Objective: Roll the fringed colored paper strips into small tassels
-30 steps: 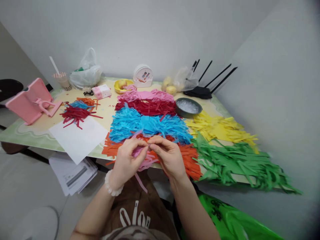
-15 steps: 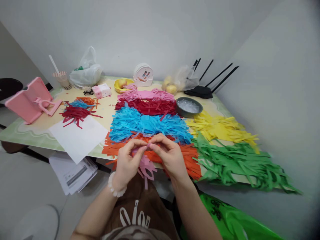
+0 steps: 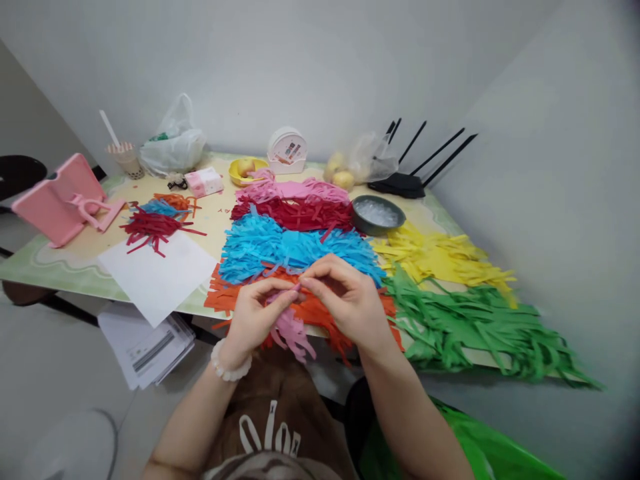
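Note:
Between my two hands is a pink paper tassel (image 3: pixel 290 331), its fringe hanging down over the table's front edge. My left hand (image 3: pixel 257 313) pinches its twisted top between thumb and fingers. My right hand (image 3: pixel 347 300) closes thumb and fingertips on the tip of the same twist, touching the left fingertips. Under and behind my hands lie orange fringed paper (image 3: pixel 377 310), then blue fringed paper (image 3: pixel 300 248), dark red fringed paper (image 3: pixel 295 215) and pink fringed paper (image 3: pixel 300 190).
Yellow fringed paper (image 3: pixel 440 257) and green fringed paper (image 3: pixel 465 320) lie to the right. A dark bowl (image 3: pixel 379 215) holds something clear. Finished-looking tassels (image 3: pixel 155 227) sit at left by a white sheet (image 3: pixel 160 277) and a pink tablet stand (image 3: pixel 60 200). A black router (image 3: pixel 397 185) stands at back right.
My right hand has turned and risen slightly, its forearm swinging to the right. My left hand has shifted little, still pinching the tassel, whose hanging strips have swung a bit.

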### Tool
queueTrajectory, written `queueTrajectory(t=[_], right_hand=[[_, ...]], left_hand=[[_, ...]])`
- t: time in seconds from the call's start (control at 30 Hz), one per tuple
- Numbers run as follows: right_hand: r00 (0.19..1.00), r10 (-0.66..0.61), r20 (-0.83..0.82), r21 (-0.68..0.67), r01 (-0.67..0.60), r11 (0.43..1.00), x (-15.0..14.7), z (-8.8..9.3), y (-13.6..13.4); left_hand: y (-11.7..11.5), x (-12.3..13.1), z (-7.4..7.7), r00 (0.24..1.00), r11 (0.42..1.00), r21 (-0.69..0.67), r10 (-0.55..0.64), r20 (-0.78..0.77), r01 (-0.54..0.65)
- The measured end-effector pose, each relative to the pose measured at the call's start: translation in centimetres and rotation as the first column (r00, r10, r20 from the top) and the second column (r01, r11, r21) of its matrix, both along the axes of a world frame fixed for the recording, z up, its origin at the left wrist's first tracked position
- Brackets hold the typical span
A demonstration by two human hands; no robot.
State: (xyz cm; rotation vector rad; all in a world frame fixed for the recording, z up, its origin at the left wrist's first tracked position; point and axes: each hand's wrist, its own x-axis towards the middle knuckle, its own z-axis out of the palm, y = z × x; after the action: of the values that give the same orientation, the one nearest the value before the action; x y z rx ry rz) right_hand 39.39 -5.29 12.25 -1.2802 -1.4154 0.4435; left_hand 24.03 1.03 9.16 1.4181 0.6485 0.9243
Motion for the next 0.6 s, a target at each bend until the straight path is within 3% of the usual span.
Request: queueTrajectory(t=[0.27, 0.37, 0.4, 0.43, 0.47, 0.5, 0.53, 0.57, 0.6], right_hand=[[0.994, -0.108, 0.004, 0.098, 0.107, 0.989, -1.9, 0.2, 1.5], [0.996, -0.064, -0.061, 0.076, 0.068, 0.995, -2.4, -0.9, 1.1], [0.995, -0.039, -0.095, 0.055, 0.045, 0.997, -2.1, -1.4, 0.7], [0.991, -0.029, -0.130, 0.033, 0.034, 0.999, -1.7, -2.0, 0.3], [0.987, -0.041, -0.158, 0.012, 0.043, 0.999, -1.1, -2.7, -0.1], [0.982, -0.072, -0.176, -0.012, 0.071, 0.997, -0.4, -3.3, -0.5], [0.976, -0.115, -0.183, -0.040, 0.110, 0.993, 0.3, -4.0, -0.9], [0.970, -0.158, -0.185, -0.069, 0.148, 0.987, 0.9, -4.7, -1.2], [0.963, -0.194, -0.185, -0.096, 0.178, 0.979, 1.3, -5.3, -1.3]], left_hand=[[-0.5, 0.0, -0.3, 0.994, 0.987, -0.159, -0.009, 0.111, 0.026], [1.8, -3.8, -0.6, 0.999, 0.996, -0.086, 0.013, -0.048, -0.017], [3.4, -6.2, -0.5, 0.984, 0.997, -0.004, 0.074, -0.164, -0.076], [5.5, -9.0, -0.2, 0.937, 0.975, 0.126, 0.211, -0.277, -0.182], [7.9, -12.1, 0.2, 0.836, 0.897, 0.314, 0.415, -0.359, -0.311], [10.5, -15.1, 0.7, 0.662, 0.747, 0.531, 0.636, -0.397, -0.400], [13.2, -17.8, 1.3, 0.439, 0.564, 0.726, 0.809, -0.391, -0.392], [15.9, -20.0, 1.8, 0.338, 0.481, 0.783, 0.868, -0.363, -0.394], [18.4, -21.4, 2.1, 0.297, 0.453, 0.807, 0.885, -0.358, -0.379]])
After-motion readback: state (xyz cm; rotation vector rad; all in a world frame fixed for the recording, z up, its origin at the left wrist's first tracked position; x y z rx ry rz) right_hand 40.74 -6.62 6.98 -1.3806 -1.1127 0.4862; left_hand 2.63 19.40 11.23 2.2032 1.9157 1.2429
